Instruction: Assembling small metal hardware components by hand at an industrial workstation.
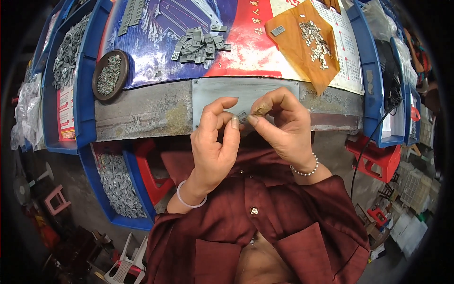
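Note:
A small grey rectangular plastic piece [243,116] is pinched by its edge between the thumb and a finger of my left hand [213,146]. My right hand [287,127] meets it from the other side, thumb and index fingertip pressed together at the piece; anything tiny between them is hidden. A brownish covering wraps that index fingertip. Both hands are over the front edge of a pale metal plate [208,90]. Beyond them lies a heap of similar grey pieces [197,46]. On an orange-brown sheet [289,35] at the far right are many tiny pale metal parts [313,39] and one grey piece [278,31].
At the left stands a round dark dish [97,84] of tiny parts, beside a blue bin [86,104] of grey pieces. A lower blue bin [147,208] holds more. Blue bins [370,71] line the right, with a black cable [362,156] and red stool [373,158].

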Demonstrator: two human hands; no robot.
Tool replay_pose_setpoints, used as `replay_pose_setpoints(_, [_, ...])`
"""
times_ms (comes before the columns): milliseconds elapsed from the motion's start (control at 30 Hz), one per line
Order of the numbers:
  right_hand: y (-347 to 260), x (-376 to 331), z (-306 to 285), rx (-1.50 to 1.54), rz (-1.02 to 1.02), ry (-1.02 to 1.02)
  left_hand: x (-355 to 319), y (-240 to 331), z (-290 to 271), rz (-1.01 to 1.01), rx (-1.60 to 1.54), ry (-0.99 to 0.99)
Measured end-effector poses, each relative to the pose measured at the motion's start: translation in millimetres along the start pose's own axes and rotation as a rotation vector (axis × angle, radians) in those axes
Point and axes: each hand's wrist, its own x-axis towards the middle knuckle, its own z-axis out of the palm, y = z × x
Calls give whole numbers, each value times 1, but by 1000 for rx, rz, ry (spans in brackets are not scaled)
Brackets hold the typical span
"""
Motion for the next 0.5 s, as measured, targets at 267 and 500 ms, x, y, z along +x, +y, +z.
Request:
replay_pose_setpoints(267, [-6, -1, 6, -137, 51, 14, -2, -5, 4, 203, 251, 59])
replay_pose_setpoints(500, [3, 0, 7, -362, -128, 18, -2, -12, 5, 351, 372, 92])
